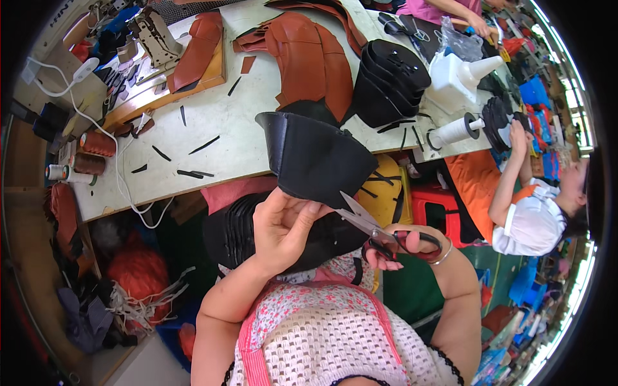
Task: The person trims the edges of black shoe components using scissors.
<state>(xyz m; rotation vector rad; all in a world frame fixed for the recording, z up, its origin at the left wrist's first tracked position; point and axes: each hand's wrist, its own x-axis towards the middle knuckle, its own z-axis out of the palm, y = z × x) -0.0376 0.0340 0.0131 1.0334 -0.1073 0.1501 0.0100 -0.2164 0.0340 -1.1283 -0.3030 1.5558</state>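
Observation:
My left hand (283, 228) pinches the lower edge of a curved black leather piece (315, 154), which stands up in front of the table's near edge. In my right hand (415, 243) is a pair of scissors (365, 222) with dark red and black handles, my fingers through the loops. Its blades are apart, their tips at the lower right edge of the leather piece. Whether they touch it, I cannot tell. Below my hands, a stack of black pieces (233, 231) rests on my lap, partly hidden by my left arm.
On the white table (212, 157) lie thin black offcuts (205, 144), brown leather pieces (309, 58), nested black pieces (391, 80), a white nozzle bottle (454, 80) and a white thread spool (454, 131). Brown thread spools (96, 143) and a white cable are at left. A co-worker (531, 219) sits at right.

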